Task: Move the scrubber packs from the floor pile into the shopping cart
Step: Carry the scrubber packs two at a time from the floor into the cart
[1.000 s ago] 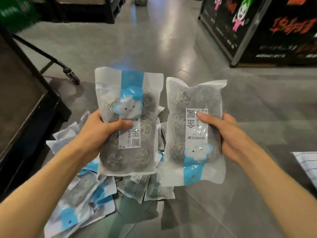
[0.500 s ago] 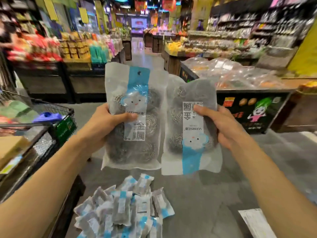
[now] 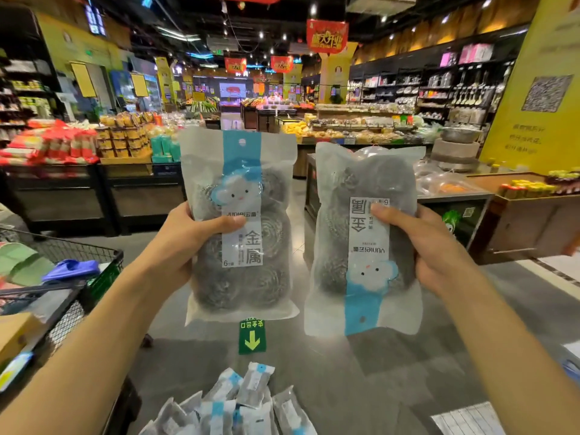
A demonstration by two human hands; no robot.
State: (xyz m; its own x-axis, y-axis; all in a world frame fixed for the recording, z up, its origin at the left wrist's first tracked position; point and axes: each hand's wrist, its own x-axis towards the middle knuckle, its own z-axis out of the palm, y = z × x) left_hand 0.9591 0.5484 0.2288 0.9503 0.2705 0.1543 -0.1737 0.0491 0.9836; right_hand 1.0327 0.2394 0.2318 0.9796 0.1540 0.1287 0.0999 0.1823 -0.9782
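- While both arms are stretched forward, two scrubber packs are held up side by side, apart, above the floor pile (image 3: pixel 232 406).
- The left pack (image 3: pixel 240 224) is gripped at its left edge by the left hand (image 3: pixel 185 243), with the thumb laid across the front label.
- The right pack (image 3: pixel 365 240) is gripped at its right edge by the right hand (image 3: pixel 430 246), thumb on its label.
- Each pack is a frosted plastic bag with a blue strip, a white cloud face and dark steel-wool balls seen inside.
- Both long axes are held upright; the left pack is kept top-up, the right one upside down, its print inverted.
- The cart (image 3: pixel 94 262) is seen at the left, near the left forearm, with goods inside.
- A green arrow sticker (image 3: pixel 252 337) is seen on the floor below the packs.
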